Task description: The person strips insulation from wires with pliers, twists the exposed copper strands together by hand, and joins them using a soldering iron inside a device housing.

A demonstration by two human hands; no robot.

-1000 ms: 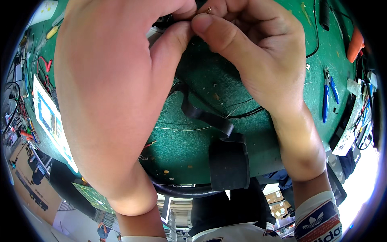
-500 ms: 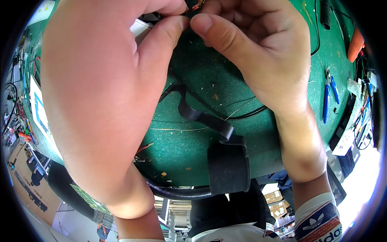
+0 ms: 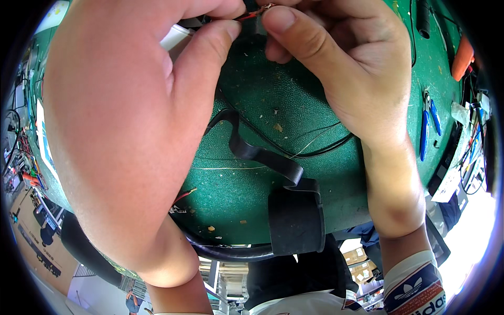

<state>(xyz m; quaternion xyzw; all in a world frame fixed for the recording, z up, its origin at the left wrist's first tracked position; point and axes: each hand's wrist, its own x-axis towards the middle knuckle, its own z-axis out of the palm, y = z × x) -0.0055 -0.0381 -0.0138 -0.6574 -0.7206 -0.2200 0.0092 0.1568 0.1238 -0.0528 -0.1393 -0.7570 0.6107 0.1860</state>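
Note:
At the top of the head view, my left hand point(image 3: 121, 89) and my right hand point(image 3: 357, 73) work close together. A thin red wire point(image 3: 250, 14) with a frayed, bare-looking end runs between them; my left thumb and fingers pinch it, and my right thumb and forefinger close on its end. A white object point(image 3: 173, 37) lies behind my left thumb, partly hidden, beside dark items. Below my hands, a black flexible strap point(image 3: 252, 152) with a wide flap point(image 3: 295, 220) and thin black cables point(image 3: 315, 152) rest on the green mat point(image 3: 236, 189).
Blue-handled cutters point(image 3: 426, 128), a black tube point(image 3: 422, 18) and an orange-handled tool point(image 3: 461, 60) lie at the right. Cluttered cables point(image 3: 470, 163) sit at the right edge, more tools at the left. A red wire end point(image 3: 184, 194) is by my left forearm. Another person point(image 3: 132, 302) shows far below.
My left hand has moved left and my right hand a little right, so they are farther apart, and more of the red wire shows between them.

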